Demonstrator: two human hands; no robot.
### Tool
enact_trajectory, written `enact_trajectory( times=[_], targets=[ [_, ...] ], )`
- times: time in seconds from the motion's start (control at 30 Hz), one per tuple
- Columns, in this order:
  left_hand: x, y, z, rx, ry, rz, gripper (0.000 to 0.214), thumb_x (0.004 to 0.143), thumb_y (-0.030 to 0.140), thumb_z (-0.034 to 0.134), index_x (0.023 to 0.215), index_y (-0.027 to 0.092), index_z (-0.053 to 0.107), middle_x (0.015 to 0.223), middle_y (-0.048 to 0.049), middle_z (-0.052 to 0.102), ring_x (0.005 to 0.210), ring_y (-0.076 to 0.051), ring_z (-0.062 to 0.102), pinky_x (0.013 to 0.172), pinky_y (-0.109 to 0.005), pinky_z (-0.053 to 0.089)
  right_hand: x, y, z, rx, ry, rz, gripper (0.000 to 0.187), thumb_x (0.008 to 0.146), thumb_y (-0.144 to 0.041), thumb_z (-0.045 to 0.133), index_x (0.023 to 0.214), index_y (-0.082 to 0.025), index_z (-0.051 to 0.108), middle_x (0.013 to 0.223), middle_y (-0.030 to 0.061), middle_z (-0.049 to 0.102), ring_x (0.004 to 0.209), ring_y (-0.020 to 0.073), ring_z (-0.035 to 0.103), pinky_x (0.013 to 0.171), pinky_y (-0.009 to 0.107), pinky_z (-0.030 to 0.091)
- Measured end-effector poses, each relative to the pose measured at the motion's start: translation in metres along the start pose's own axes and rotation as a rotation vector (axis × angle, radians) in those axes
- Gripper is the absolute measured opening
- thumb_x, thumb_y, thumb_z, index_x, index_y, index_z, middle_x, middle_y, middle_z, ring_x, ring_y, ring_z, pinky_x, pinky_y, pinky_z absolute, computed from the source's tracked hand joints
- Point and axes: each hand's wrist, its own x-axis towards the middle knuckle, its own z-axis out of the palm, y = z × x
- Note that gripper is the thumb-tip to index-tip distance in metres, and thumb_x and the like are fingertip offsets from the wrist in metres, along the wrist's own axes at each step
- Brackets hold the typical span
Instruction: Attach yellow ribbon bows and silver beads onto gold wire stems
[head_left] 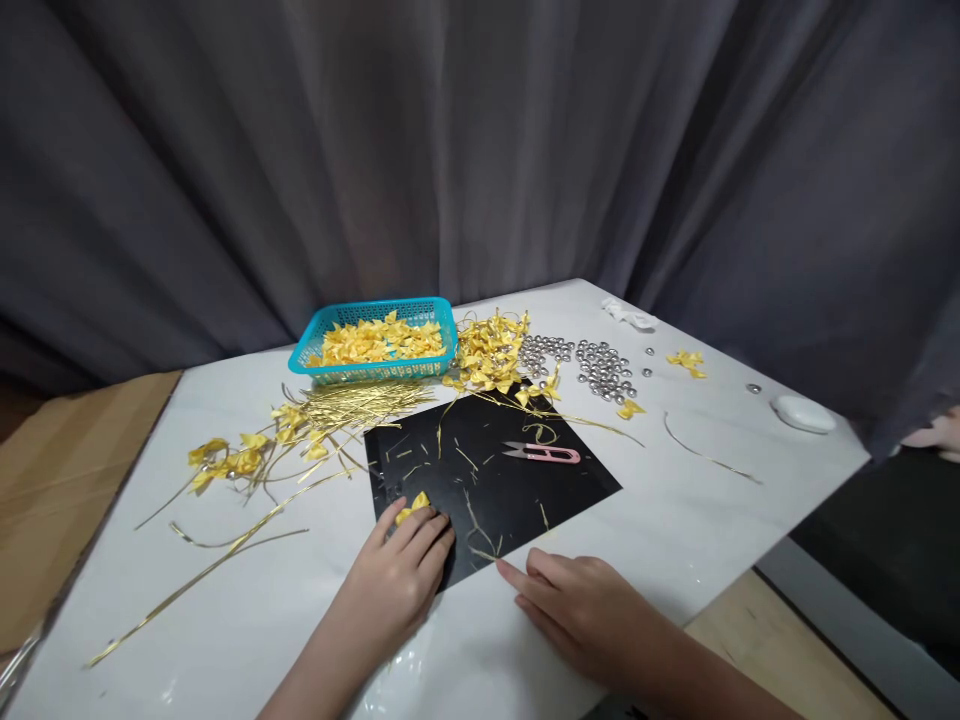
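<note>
At the lower middle of the frame, the left hand [401, 575] lies palm down on the near corner of a black sheet [525, 490]. Its fingers are loosely curled over a yellow bow [412, 506], of which only the top shows above the fingertips, so whether the bow is pinched or merely pressed down cannot be told. Just to the right, the right hand [581, 605] rests flat and open on the white table [675, 520], holding nothing, with its fingertips at the sheet's near edge beside a bent gold strip [480, 540]. Both forearms are cut off by the bottom edge. Further up the sheet lie pink snips [544, 453] among short gold trimmings. Left of the sheet is a bundle of gold strips [360, 400] with more bows scattered around it. Above it, a blue basket [315, 335] holds bows, and its far wall partly hides them. A loose heap of bows [491, 350] and silver beads [600, 368] sit to its right. A small white object [630, 315] behind them is too crumpled to identify. A white dish [802, 413] sits at the right, and a grey curtain [480, 150] closes off everything behind.
</note>
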Motion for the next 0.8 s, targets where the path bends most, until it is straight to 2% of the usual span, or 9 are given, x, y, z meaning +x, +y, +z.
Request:
enact_trajectory(
  times=[0.07, 0.17, 0.3, 0.43, 0.53, 0.67, 0.8],
  targets=[
    [0.001, 0.002, -0.002, 0.019, 0.012, -0.007, 0.031, 0.09, 0.01, 0.036, 0.096, 0.012, 0.066, 0.097, -0.0079, 0.072, 0.092, -0.024, 0.061, 0.094, -0.042, 0.03, -0.003, 0.001, 0.002, 0.003, 0.011, -0.005, 0.032, 0.091, -0.018, 0.041, 0.121, -0.016, 0.048, 0.081, 0.0019, 0.061, 0.059, 0.0127, 0.056, 0.048, 0.027, 0.029],
    [0.004, 0.012, -0.006, -0.021, 0.026, 0.032, 0.031, 0.092, 0.015, 0.036, 0.103, 0.014, 0.064, 0.098, -0.0058, 0.072, 0.09, -0.022, 0.061, 0.093, -0.04, 0.031, -0.009, -0.001, 0.006, -0.011, 0.064, -0.019, 0.033, 0.092, -0.02, 0.039, 0.123, -0.013, 0.045, 0.08, 0.0029, 0.062, 0.056, 0.013, 0.056, 0.048, 0.027, 0.03],
    [0.009, 0.024, -0.008, -0.066, -0.048, 0.122, 0.031, 0.093, 0.021, 0.037, 0.113, 0.019, 0.061, 0.104, -0.004, 0.07, 0.092, -0.021, 0.061, 0.091, -0.04, 0.035, -0.021, -0.006, 0.008, 0.015, 0.111, -0.028, 0.03, 0.091, -0.023, 0.043, 0.12, -0.013, 0.046, 0.083, 0.0033, 0.063, 0.06, 0.0158, 0.059, 0.051, 0.028, 0.037],
    [0.01, 0.023, -0.008, -0.073, -0.121, 0.121, 0.029, 0.093, 0.024, 0.039, 0.109, 0.022, 0.062, 0.107, -0.0055, 0.069, 0.095, -0.023, 0.061, 0.089, -0.042, 0.04, -0.041, -0.012, 0.006, 0.113, 0.1, -0.042, 0.049, 0.084, -0.043, 0.056, 0.122, -0.015, 0.044, 0.093, 0.0047, 0.065, 0.074, 0.0176, 0.063, 0.058, 0.028, 0.045],
    [0.009, 0.019, -0.008, -0.073, -0.107, 0.118, 0.028, 0.093, 0.021, 0.039, 0.107, 0.021, 0.063, 0.104, -0.0059, 0.07, 0.094, -0.024, 0.061, 0.088, -0.043, 0.041, -0.053, -0.014, 0.007, 0.074, 0.098, -0.072, 0.049, 0.084, -0.042, 0.058, 0.123, -0.016, 0.043, 0.087, 0.0024, 0.065, 0.068, 0.0162, 0.062, 0.054, 0.026, 0.044],
    [0.007, 0.017, -0.008, -0.069, -0.066, 0.127, 0.026, 0.092, 0.016, 0.04, 0.103, 0.017, 0.064, 0.1, -0.0059, 0.071, 0.091, -0.023, 0.062, 0.089, -0.042, 0.04, -0.061, -0.014, 0.014, 0.028, 0.215, -0.1, 0.024, 0.094, -0.024, 0.041, 0.115, -0.016, 0.048, 0.073, -0.0011, 0.061, 0.055, 0.0127, 0.056, 0.045, 0.027, 0.033],
    [0.006, 0.018, -0.006, -0.078, -0.015, 0.114, 0.022, 0.09, 0.015, 0.044, 0.095, 0.015, 0.066, 0.095, -0.0047, 0.072, 0.088, -0.022, 0.062, 0.089, -0.041, 0.04, -0.063, -0.014, 0.015, 0.044, 0.296, -0.12, 0.033, 0.1, -0.016, 0.02, 0.108, -0.016, 0.052, 0.066, -0.0022, 0.058, 0.05, 0.01, 0.051, 0.045, 0.027, 0.027]
  ],
)
